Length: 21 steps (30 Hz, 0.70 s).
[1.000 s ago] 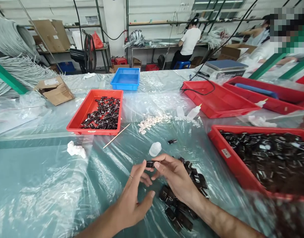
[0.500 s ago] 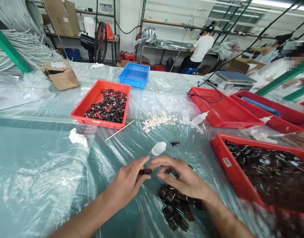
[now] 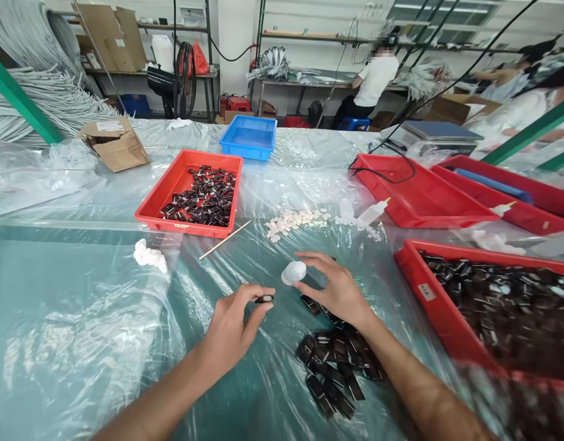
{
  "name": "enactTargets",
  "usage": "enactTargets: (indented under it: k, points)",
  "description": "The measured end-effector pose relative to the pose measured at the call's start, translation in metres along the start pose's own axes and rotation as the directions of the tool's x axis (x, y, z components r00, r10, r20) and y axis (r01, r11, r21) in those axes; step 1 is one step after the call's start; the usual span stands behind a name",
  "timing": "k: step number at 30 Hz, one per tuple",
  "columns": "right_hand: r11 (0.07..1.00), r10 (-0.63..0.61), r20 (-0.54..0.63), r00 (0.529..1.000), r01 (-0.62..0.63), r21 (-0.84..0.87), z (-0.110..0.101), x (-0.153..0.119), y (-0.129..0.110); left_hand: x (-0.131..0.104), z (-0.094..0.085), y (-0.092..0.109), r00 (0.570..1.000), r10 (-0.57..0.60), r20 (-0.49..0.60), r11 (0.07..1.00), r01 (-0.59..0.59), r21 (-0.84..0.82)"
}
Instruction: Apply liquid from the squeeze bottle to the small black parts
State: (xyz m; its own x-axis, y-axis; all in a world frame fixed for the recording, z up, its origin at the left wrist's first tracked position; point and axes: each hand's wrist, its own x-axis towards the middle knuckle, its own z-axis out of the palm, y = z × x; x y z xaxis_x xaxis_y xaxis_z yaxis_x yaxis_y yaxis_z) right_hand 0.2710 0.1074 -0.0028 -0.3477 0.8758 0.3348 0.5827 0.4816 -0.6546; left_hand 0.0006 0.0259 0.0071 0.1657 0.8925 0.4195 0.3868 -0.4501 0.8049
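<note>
Pinching black part (image 3: 264, 299) — left hand (image 3: 231, 327); right hand (image 3: 339, 288) fingers curled on white cap (image 3: 293, 272).

Metal shelving (image 3: 190, 37) (cluttered) lines the white wall (image 3: 309, 18).

Bright, even light falls from ceiling strip lamps (image 3: 424, 7) at the far right, leaving only faint shadows. White glare streaks the crinkled plastic sheet (image 3: 79, 343) covering the desk. Straight lines bow toward the edges, and the near right corner smears with motion blur. One distant face is pixelated.
</note>
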Motion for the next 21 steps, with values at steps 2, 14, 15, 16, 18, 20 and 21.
enactTargets:
  k: [2,14,15,16,18,20,21]
  points:
    - [0.993,0.019,0.006,1.0,-0.02,0.114,-0.004,-0.002,-0.011,0.001,-0.003,-0.001,0.999,0.045,-0.016,0.997,-0.044,0.058]
    - [0.935,-0.341,-0.007,0.94,0.34,0.099,-0.031,-0.017,-0.057,0.002,-0.007,-0.007,0.99,0.144,0.007,0.987,-0.144,0.066]
    - [0.934,-0.346,-0.003,0.938,0.345,0.091,-0.031,-0.017,-0.057,0.003,-0.007,-0.006,0.989,0.148,0.0,0.987,-0.147,0.067]
    - [0.931,-0.356,-0.004,0.935,0.355,0.083,-0.03,-0.017,-0.057,0.003,-0.008,-0.006,0.988,0.153,-0.009,0.986,-0.152,0.069]
    - [0.92,-0.387,-0.026,0.922,0.388,0.062,-0.029,-0.018,-0.057,0.004,-0.008,-0.006,0.985,0.174,-0.024,0.982,-0.171,0.077]
    - [0.908,-0.411,-0.057,0.91,0.414,0.057,-0.03,-0.019,-0.057,0.006,-0.008,-0.006,0.98,0.197,-0.03,0.976,-0.194,0.097]
    - [0.904,-0.418,-0.068,0.906,0.422,0.067,-0.03,-0.019,-0.057,0.006,-0.009,-0.006,0.978,0.205,-0.027,0.973,-0.201,0.109]
